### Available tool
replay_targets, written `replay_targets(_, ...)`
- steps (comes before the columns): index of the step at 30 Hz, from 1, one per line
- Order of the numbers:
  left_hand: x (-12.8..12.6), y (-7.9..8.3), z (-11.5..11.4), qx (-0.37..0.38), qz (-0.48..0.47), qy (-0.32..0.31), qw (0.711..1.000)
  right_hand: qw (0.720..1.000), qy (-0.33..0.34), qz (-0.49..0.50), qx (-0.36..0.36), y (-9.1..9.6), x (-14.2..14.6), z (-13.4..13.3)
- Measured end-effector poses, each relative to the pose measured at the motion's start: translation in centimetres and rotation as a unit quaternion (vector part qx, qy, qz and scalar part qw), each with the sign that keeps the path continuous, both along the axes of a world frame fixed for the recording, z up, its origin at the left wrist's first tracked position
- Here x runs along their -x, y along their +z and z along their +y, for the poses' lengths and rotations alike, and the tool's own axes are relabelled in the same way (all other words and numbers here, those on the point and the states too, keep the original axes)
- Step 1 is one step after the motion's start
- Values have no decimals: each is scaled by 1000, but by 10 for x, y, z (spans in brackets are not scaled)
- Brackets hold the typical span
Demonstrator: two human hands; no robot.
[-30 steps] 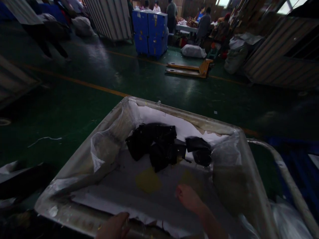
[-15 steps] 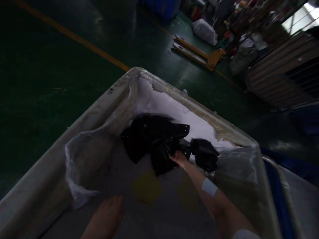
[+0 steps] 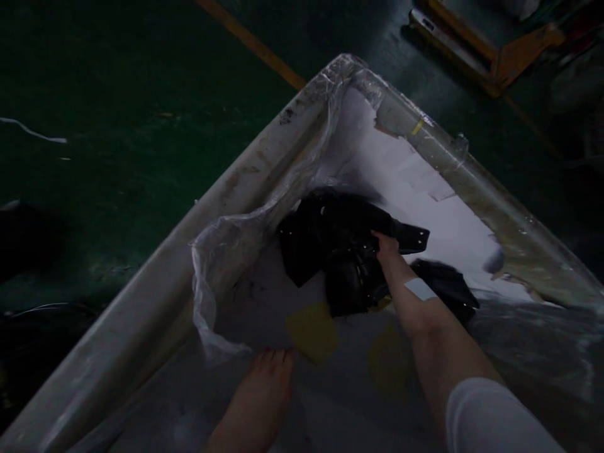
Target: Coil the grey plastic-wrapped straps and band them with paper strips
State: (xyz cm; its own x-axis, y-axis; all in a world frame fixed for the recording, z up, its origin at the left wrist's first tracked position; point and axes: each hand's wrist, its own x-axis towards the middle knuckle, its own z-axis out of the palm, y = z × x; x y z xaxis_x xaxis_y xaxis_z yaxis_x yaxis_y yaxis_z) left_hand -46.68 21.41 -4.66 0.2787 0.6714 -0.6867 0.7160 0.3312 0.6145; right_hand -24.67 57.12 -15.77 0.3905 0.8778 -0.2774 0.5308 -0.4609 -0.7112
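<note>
From where I stand, the black pieces (image 3: 302, 251) lie heaped toward the far corner of the big bin (image 3: 226, 182), near its white lining (image 3: 401, 167). The person's right hand (image 3: 387, 244) reaches onto the heap, fingers touching it; I can't tell if they grip a piece. The left hand (image 3: 268, 387) is lower in the bin, palm down, beside a yellow patch (image 3: 314, 333) and loose clear plastic (image 3: 202, 308); its fingers lie close together, their grip hidden from me.
</note>
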Motion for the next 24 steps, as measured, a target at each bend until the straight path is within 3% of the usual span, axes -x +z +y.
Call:
replay_targets(3, 0, -8, 2, -36, 3, 45, 998, 999, 28, -17, -1, 23, 6, -36)
replay_targets(5, -1, -17, 2, -88, 22, 82, 992, 994, 105, -40, 6, 45, 8, -75)
replay_targets(7, -4, -25, 0, -163, 47, 112, 979, 938, 328, -102, 57, 68, 11, -122)
replay_targets(9, -7, -31, -3, -231, 69, 127, 962, 859, 491, -86, 117, 86, 17, -168)
replay_targets(11, -10, -34, -6, -276, 72, 122, 951, 810, 561, -27, 169, 99, 23, -204)
replay_targets(13, -12, -32, -8, -289, 52, 124, 948, 799, 562, 55, 207, 105, 28, -224)
replay_targets(17, -2, -22, -5, -220, -2, 183, 958, 779, 516, 210, 288, 97, 28, -215)
replay_targets(18, 3, -21, -2, -186, -7, 202, 961, 756, 522, 229, 322, 92, 28, -204)
replay_targets(21, 19, -24, 0, -100, -8, 242, 965, 636, 602, 232, 424, 64, 36, -156)
replay_targets(22, 22, -28, -2, -88, -7, 245, 966, 620, 631, 191, 426, 51, 43, -137)
replay_targets(23, 24, -32, -5, -86, -3, 243, 966, 636, 649, 125, 399, 38, 52, -117)
replay_targets(24, 25, -36, -8, -92, 2, 234, 968, 683, 645, 26, 342, 23, 63, -96)
